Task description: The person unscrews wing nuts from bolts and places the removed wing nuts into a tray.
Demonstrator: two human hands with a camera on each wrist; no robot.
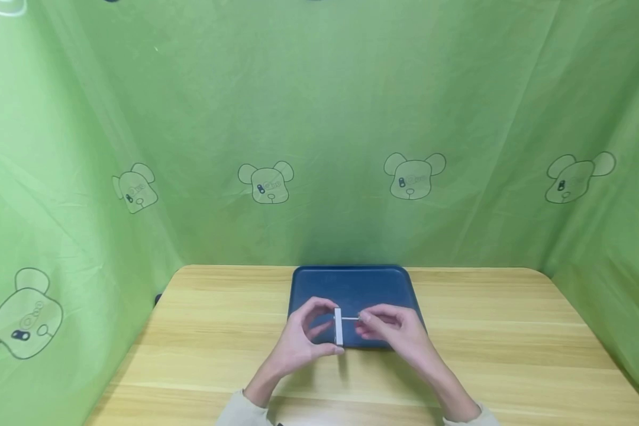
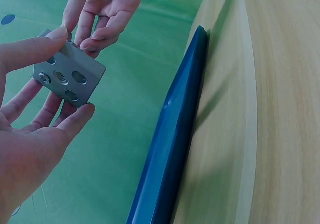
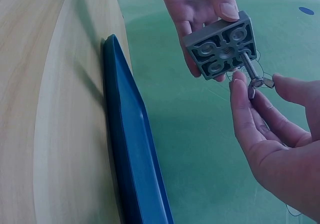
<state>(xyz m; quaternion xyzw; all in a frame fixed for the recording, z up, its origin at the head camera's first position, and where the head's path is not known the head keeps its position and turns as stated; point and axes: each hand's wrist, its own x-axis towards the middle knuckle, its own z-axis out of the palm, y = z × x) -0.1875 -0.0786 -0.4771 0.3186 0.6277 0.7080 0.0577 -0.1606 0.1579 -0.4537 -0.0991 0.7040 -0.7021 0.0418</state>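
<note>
My left hand [image 1: 300, 344] holds a square metal plate [image 1: 338, 328] by its edges, thumb on one side and fingers on the opposite side. In the left wrist view its flat face carries several round holes around a threaded middle one. The ribbed back face shows in the right wrist view. From a corner hole on that face sticks a wing bolt [image 3: 249, 69], its threaded shank largely outside the plate. My right hand [image 1: 402, 335] pinches the bolt's wings between thumb and fingers. What looks like the bolt's tip shows in a hole on the flat face.
Below both hands a dark blue tray [image 1: 351, 284] lies on the wooden table [image 1: 223, 307]. Green curtains [image 1: 330, 118] with bear-head outlines stand behind the table and at both sides.
</note>
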